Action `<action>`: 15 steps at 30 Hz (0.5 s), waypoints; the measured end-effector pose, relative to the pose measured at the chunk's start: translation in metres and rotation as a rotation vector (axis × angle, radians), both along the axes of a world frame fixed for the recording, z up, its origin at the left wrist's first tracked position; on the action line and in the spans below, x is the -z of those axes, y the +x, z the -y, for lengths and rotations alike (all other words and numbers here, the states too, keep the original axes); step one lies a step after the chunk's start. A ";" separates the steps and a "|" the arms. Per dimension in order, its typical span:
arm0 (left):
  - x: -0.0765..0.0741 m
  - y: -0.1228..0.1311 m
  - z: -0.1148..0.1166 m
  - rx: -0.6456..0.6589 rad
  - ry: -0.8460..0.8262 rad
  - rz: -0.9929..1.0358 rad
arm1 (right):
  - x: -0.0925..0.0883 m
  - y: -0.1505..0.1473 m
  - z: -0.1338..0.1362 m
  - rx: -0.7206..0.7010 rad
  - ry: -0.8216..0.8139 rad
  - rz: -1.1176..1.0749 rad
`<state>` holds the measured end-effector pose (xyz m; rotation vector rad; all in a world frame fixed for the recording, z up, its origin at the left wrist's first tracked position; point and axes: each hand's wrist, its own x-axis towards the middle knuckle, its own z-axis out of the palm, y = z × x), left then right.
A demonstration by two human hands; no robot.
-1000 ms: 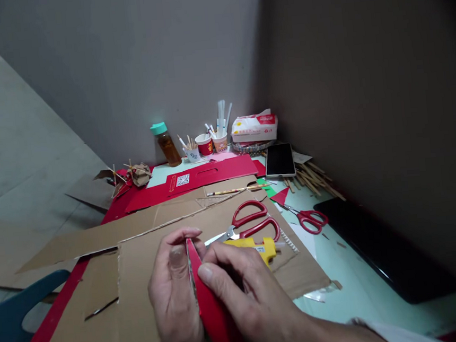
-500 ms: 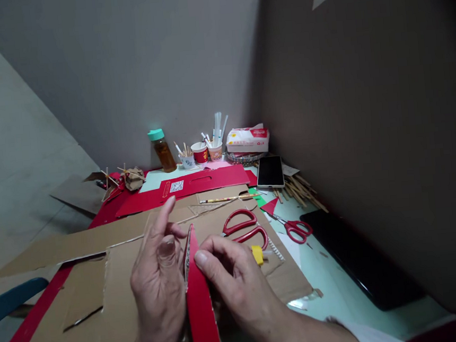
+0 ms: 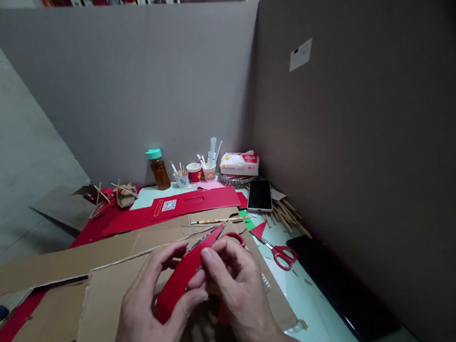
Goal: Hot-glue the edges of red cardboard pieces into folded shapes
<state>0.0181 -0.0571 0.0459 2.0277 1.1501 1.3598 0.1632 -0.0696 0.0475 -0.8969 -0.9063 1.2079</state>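
Note:
A red cardboard strip slants up to the right between my hands, its narrow tip pointing away from me. My left hand wraps round its lower left part, the thumb in front. Thumb and fingers of my right hand pinch its edge near the upper end. Behind the right fingers, red-handled scissors are partly hidden. Brown cardboard lies beneath both hands.
More red-handled scissors lie at the right beside a black flat object. Farther back are a phone, sticks, a red card, a bottle, cups and a tissue pack.
The strip has turned from upright to slanting right. My left hand, formerly beside it with raised fingers, has closed round its lower part. The view has tilted up.

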 end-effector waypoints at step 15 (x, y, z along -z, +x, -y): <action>-0.007 -0.027 -0.005 -0.110 0.321 -0.209 | 0.007 0.013 0.021 -0.233 -0.082 0.205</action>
